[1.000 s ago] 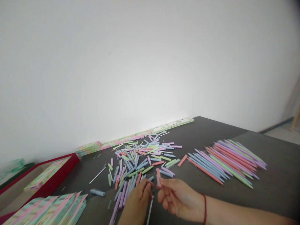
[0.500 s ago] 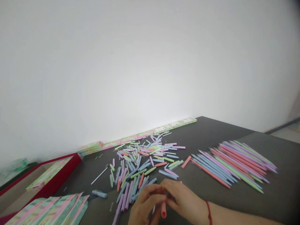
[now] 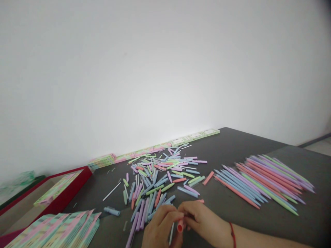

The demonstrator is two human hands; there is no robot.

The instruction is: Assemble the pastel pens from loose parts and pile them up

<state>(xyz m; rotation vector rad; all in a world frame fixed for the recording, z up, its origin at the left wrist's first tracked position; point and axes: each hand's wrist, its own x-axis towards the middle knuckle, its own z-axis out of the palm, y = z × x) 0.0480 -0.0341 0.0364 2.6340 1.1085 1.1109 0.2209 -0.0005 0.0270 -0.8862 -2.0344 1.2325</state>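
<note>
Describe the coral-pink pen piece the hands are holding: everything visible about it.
The coral-pink pen piece is a short matte tube, plastic by the look, with a rounded open end facing the camera. It is pinched between the left hand and right hand, low over the dark table. Fingers hide most of its length.

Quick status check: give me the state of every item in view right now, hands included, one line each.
Left hand: closed around a thin white refill.
Right hand: grip shut on a coral pen barrel.
Loose pen parts: scattered in a jumbled heap on the table.
Assembled pens: lying side by side in a neat row.
Red tray: open, holding printed cards.
Card stack: fanned out flat.
</note>
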